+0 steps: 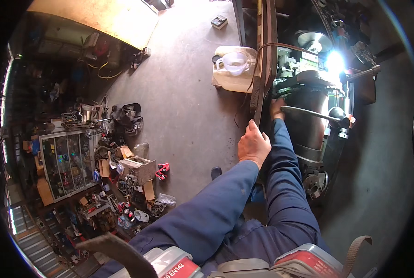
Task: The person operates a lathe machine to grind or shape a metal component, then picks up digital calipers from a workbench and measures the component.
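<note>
My left hand (254,146) is closed at the near end of a long, narrow brown bar (259,99), with its fingers curled against it. My right hand (277,109) reaches in just right of the bar, beside a dark machine with a large cylindrical body (306,120). The fingers of that hand are mostly hidden by the machine parts. A flexible metal lamp neck (309,111) crosses close by the right wrist. A thin reddish-brown cable (285,45) loops over the bar. Both forearms are in dark blue sleeves.
A bright lamp (335,63) glares over the machine. Beyond the bar, a yellowish plastic jerrycan (234,83) stands on the grey floor with a white jug-like vessel (237,63) on it. A small box (219,22) lies farther off. Left, a glass-fronted cabinet (70,162) stands amid cluttered tools.
</note>
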Demonstrator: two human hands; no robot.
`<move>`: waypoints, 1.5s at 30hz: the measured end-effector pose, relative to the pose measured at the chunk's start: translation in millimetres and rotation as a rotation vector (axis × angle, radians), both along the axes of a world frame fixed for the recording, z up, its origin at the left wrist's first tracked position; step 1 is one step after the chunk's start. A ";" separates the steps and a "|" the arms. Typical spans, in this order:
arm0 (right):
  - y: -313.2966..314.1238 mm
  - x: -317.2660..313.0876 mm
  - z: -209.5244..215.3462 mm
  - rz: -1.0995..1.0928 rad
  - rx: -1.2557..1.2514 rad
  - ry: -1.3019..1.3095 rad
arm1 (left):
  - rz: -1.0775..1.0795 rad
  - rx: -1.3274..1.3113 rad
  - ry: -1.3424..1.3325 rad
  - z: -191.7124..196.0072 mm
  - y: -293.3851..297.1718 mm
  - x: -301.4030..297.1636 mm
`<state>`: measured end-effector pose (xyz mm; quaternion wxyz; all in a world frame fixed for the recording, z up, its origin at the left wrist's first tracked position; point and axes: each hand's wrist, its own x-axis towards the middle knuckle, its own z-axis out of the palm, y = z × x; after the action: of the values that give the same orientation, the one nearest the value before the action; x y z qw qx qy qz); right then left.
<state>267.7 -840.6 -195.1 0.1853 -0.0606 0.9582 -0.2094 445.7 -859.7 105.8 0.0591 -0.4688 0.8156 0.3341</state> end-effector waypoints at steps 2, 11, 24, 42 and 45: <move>17.2 -10.6 -15.5 -0.090 -0.100 0.219 | -0.017 0.008 0.026 -0.7 4.4 -3.2; 35.0 10.5 -12.5 0.026 -0.004 -0.001 | -0.021 0.028 0.002 -1.1 2.6 -3.3; 11.6 -17.2 -17.1 -0.238 -0.035 0.106 | -0.025 -0.007 0.030 -4.2 3.7 -1.1; 50.0 1.5 -16.4 0.017 0.059 -0.197 | -0.049 -0.005 0.027 -3.9 10.8 -8.8; 24.0 21.1 45.0 0.068 0.046 -0.298 | -0.003 -0.037 0.009 -6.3 2.3 0.4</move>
<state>288.8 -816.6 -150.1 0.3340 -0.0572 0.9219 -0.1878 446.1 -857.5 99.5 0.0472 -0.4671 0.8226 0.3208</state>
